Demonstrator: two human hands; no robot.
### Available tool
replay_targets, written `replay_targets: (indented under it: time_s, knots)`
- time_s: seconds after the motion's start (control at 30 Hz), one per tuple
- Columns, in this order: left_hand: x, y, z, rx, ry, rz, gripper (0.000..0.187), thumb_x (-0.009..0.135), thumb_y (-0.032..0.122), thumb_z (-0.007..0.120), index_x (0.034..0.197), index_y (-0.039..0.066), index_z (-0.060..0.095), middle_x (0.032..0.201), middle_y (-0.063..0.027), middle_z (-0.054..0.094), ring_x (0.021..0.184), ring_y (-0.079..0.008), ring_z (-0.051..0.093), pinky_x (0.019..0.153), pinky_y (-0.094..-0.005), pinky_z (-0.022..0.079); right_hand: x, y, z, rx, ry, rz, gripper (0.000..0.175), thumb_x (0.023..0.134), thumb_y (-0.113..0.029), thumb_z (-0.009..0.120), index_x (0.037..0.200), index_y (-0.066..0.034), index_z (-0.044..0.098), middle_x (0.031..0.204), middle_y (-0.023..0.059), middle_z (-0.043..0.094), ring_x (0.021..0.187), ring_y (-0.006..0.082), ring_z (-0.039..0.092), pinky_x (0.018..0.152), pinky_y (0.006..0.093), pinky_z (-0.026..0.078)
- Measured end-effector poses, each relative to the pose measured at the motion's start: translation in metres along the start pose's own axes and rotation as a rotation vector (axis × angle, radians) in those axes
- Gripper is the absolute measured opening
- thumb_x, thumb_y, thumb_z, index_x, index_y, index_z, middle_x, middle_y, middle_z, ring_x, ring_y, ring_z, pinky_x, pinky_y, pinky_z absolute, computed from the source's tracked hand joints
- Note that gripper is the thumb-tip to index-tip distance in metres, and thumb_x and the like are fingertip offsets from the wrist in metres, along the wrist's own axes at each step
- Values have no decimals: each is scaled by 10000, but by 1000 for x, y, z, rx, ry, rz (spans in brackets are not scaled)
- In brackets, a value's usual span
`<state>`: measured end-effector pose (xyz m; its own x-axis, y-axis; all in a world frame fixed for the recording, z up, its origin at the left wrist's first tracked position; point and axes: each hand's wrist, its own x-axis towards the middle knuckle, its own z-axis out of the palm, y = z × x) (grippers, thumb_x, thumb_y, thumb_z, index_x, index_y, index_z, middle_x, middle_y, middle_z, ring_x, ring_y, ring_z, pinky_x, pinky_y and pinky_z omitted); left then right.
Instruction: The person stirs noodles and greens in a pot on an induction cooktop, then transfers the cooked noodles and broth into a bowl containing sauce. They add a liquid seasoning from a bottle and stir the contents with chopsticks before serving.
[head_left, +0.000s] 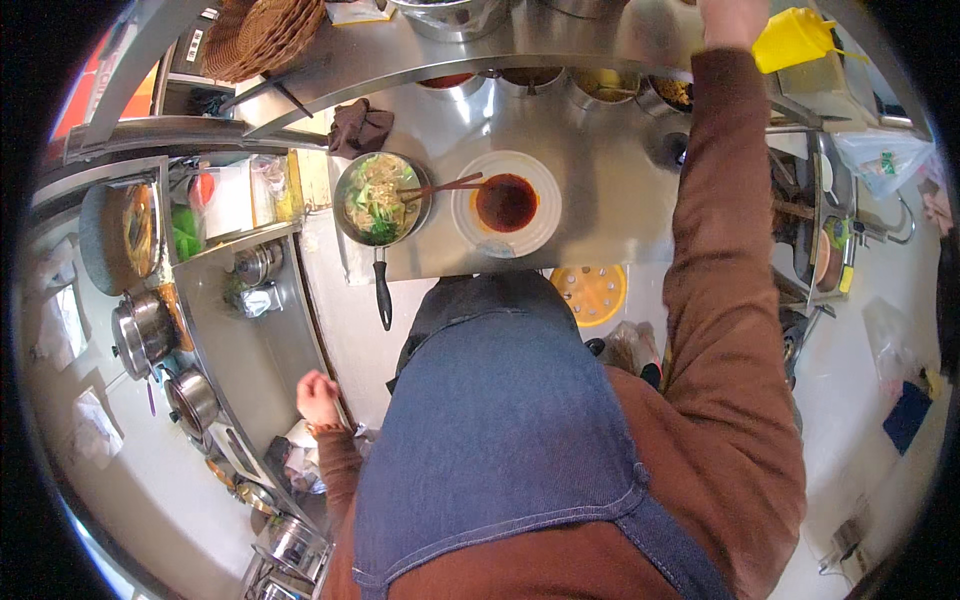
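Observation:
My right hand (733, 19) reaches up to the upper steel shelf at the top edge, partly cut off, beside a yellow squeeze bottle (795, 39); whether it grips anything does not show. Low at the left, my left hand (318, 396) is loosely curled by my side, away from the worktop. On the steel worktop (600, 202) before me stands a saucepan (381, 199) of noodles and green vegetables, its black handle towards me. Reddish-brown chopsticks (442, 187) lean from it over the rim of a pale plate (466, 169) that holds dark red sauce (507, 202).
Several steel containers (604, 86) of seasonings stand under the upper shelf (480, 61). A dark cloth (361, 127) lies behind the saucepan. Wicker baskets (259, 37) are stacked at upper left. Steel pots (142, 334) line the left side. A yellow perforated stool (590, 294) is below the worktop's edge.

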<state>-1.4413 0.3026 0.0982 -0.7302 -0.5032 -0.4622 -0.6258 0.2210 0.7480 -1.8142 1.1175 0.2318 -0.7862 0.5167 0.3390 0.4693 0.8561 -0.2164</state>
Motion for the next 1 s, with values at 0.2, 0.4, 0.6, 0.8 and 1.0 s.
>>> replay_targets:
  time_s: [0.2, 0.4, 0.6, 0.8, 1.0]
  knots:
    - [21, 194, 110, 7, -322, 560, 177, 1054, 29, 628, 1225, 3, 664, 1043, -59, 684, 909, -135, 658, 800, -281, 558, -237, -16, -58, 883, 70, 326, 449, 841, -220, 881, 1199, -20, 699, 1064, 60, 754, 996, 138, 671, 915, 336, 551]
    - [-53, 297, 232, 240, -1016, 1182, 495, 932, 33, 767, 1405, 27, 624, 1248, -146, 658, 1079, -244, 686, 922, -360, 576, -403, -28, -87, 815, -445, 211, 646, 745, -105, 867, 1308, -20, 563, 1186, 157, 705, 1114, 242, 687, 1015, 387, 528]
    - [-89, 282, 264, 420, -1489, 1378, 675, 861, 101, 836, 1484, 93, 576, 1153, -190, 644, 1025, -391, 672, 889, -445, 563, -477, -41, -76, 718, -560, -26, 709, 669, -68, 859, 1321, -29, 583, 1313, 193, 636, 1251, 388, 627, 1085, 456, 495]
    - [-85, 251, 253, 546, -1415, 1624, 537, 888, 157, 796, 1381, 79, 599, 998, -157, 604, 932, -375, 661, 816, -480, 560, -500, -59, -73, 618, -568, -75, 656, 702, -123, 857, 1303, -41, 608, 1282, 175, 651, 1219, 405, 628, 1042, 487, 477]
    - [-78, 234, 264, 442, -1268, 1222, 341, 977, 260, 724, 1212, 24, 648, 1034, -243, 667, 972, -448, 679, 837, -512, 551, -498, -73, -64, 519, -519, -71, 655, 699, -131, 840, 1301, -23, 606, 1262, 179, 667, 1205, 405, 630, 1031, 492, 467]
